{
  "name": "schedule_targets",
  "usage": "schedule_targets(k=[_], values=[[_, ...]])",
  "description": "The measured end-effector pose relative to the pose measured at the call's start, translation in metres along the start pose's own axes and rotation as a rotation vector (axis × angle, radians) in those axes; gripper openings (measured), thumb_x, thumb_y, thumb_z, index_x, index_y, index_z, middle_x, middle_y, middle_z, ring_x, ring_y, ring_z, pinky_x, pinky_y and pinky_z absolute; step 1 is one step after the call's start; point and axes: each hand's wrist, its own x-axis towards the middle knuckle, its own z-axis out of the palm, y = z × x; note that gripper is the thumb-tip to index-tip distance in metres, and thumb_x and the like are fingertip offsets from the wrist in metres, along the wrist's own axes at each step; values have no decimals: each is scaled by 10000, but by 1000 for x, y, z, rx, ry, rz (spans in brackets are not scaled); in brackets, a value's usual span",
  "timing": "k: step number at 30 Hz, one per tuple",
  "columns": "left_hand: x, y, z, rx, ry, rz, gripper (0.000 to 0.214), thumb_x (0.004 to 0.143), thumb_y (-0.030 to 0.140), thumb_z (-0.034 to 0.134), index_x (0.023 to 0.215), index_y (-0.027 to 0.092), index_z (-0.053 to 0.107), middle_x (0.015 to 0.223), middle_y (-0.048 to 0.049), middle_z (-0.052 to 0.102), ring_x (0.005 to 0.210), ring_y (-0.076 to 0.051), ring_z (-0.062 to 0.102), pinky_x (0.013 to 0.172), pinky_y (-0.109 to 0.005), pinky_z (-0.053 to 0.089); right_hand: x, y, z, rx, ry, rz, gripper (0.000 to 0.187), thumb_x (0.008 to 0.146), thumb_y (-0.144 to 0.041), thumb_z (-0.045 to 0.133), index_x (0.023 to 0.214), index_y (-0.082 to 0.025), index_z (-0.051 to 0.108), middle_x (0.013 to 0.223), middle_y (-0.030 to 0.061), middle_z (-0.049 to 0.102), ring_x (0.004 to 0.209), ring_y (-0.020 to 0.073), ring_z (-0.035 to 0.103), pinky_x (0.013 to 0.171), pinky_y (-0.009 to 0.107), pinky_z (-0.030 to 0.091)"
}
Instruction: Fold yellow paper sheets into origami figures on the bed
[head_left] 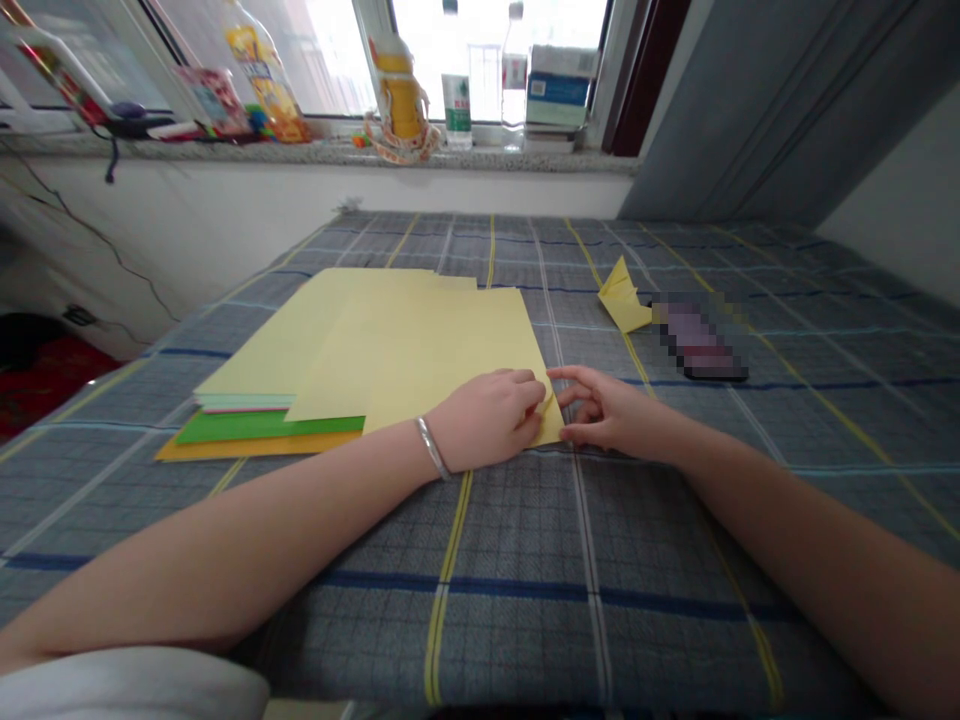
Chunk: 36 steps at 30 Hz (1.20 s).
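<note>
Head view: both forearms reach in from the bottom edge toward the pale yellow sheet [442, 350], the landmark for every place below.
Sheet: thin, smooth paper lying flat on a checked blue-grey bedcloth [510, 620]; its near right corner sits between the hands and appears slightly turned over.
Left hand [487, 420]: on that corner, fingers curled and closed down on the paper, pressing it against the soft cloth so that it stays put. A silver bangle [431, 448] circles the wrist.
Right hand [607, 410]: just right of the corner, fingers in a narrow spread, tips at the paper's edge; whether they pinch it cannot be told.
Paper pile: left of the sheet and partly under it, green paper [262, 427], orange-yellow paper [247, 447] and thin pastel sheets [244, 402], their edges stepped.
Right of the sheet: a pointed, folded yellow paper shape [621, 297] lies near a pixelated object [701, 335].
</note>
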Motion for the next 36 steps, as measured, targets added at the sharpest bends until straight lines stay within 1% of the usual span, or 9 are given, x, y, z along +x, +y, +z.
schedule_targets(k=[6, 9, 13, 17, 19, 23, 27, 31, 36], values=[[0, -3, 2, 68, 105, -17, 201, 910, 259, 467, 823, 139, 602, 846, -60, 605, 767, -167, 533, 730, -299, 447, 5, 3, 11, -59, 194, -122, 472, 760, -256, 668, 1171, -205, 440, 972, 18, 620, 550, 59, 506, 486, 214, 423], [0, -3, 4, 97, 144, 8, 217, 917, 280, 469, 834, 147, 620, 861, -62, 622, 766, -165, 539, 715, -296, 438, 5, 1, 11, -122, 221, -134, 485, 773, -289, 663, 1196, -209, 439, 919, 10, 653, 567, 85, 532, 523, 237, 430], [-1, -3, 9, 159, 171, 87, 257, 954, 302, 424, 883, 159, 626, 904, -61, 635, 811, -171, 555, 731, -300, 437, 4, -4, 8, -493, 316, -213, 445, 808, -240, 610, 1244, -235, 519, 873, -4, 666, 599, 107, 532, 600, 263, 424], [-3, 0, 11, 207, 155, 104, 265, 973, 326, 400, 970, 172, 615, 955, -55, 635, 847, -181, 566, 751, -311, 443, 2, -6, 5, -856, 344, -326, 190, 869, -220, 528, 964, -243, 690, 903, 23, 652, 740, 147, 573, 636, 271, 397], [-3, 1, 9, 228, 140, 94, 263, 970, 350, 413, 997, 174, 607, 968, -59, 628, 851, -185, 564, 749, -313, 444, 0, -6, -1, -956, 356, -367, 197, 890, -230, 509, 886, -244, 706, 933, 25, 655, 769, 149, 585, 632, 266, 389], [-4, 4, 7, 247, 106, 87, 294, 944, 426, 470, 1037, 173, 587, 1040, -80, 605, 912, -206, 557, 785, -328, 447, -8, -7, -23, -1127, 335, -452, 212, 891, -211, 509, 904, -254, 717, 936, 28, 664, 846, 163, 601, 663, 267, 397], [-5, 3, 8, 200, 85, 66, 349, 914, 468, 516, 1100, 176, 558, 1142, -92, 576, 996, -225, 552, 861, -353, 449, -17, -6, -51, -1209, 313, -374, 176, 831, -182, 545, 844, -235, 712, 930, 39, 671, 850, 181, 607, 633, 279, 400], [-5, 1, 8, 174, 65, 59, 397, 892, 491, 541, 1131, 174, 551, 1174, -96, 565, 1037, -246, 548, 908, -384, 445, -21, -2, -69, -1244, 396, -220, 129, 792, -200, 556, 811, -214, 682, 924, 50, 662, 870, 213, 612, 631, 295, 410], [-6, 2, 9, 145, 32, 55, 523, 850, 567, 566, 1195, 176, 528, 1213, -109, 552, 1062, -259, 548, 923, -398, 454, -20, 6, -72, -1193, 217, -127, 184, 724, -166, 566, 866, -227, 666, 1036, 50, 638, 869, 200, 618, 667, 297, 448]])
